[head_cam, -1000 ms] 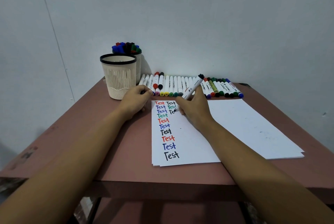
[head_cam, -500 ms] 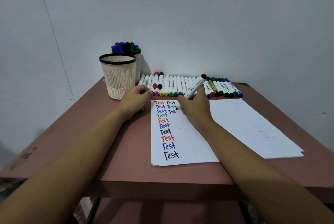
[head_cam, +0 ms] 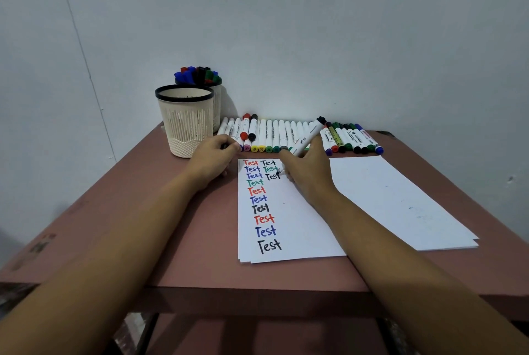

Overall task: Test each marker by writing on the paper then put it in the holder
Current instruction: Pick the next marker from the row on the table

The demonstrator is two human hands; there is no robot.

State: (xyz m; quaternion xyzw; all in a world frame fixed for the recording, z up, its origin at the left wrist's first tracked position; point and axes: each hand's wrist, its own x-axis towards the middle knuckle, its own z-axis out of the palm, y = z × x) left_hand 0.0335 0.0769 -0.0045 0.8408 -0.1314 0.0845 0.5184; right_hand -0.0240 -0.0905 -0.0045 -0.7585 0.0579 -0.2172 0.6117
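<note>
While the tip of a black marker [head_cam: 307, 137] rests on the paper [head_cam: 286, 234] at the last letter of the third "Test" in the second column, the right hand [head_cam: 307, 171] grips the barrel low down, fingers clamped round it, its far end tilted up toward the wall; the left hand [head_cam: 213, 160] rests on the table [head_cam: 171, 240] just beside the sheet's top left corner, fingers curled on a small dark thing, probably the cap [head_cam: 224, 146]. A first column of ten coloured words runs down the sheet; a second sheet [head_cam: 386, 197] lies to the right, part under it. Behind the paper, a row of markers [head_cam: 269, 137] lies along the wall; a cream holder [head_cam: 186, 123] with a black rim stands near the left hand, with a second holder [head_cam: 216, 102] of capped markers behind it.

By the look of it, the writing test of this marker is all but done; next come lifting the tip, fitting the cap squarely and dropping the marker upright into a holder, without knocking the row; which of the two holders is meant cannot be told.
</note>
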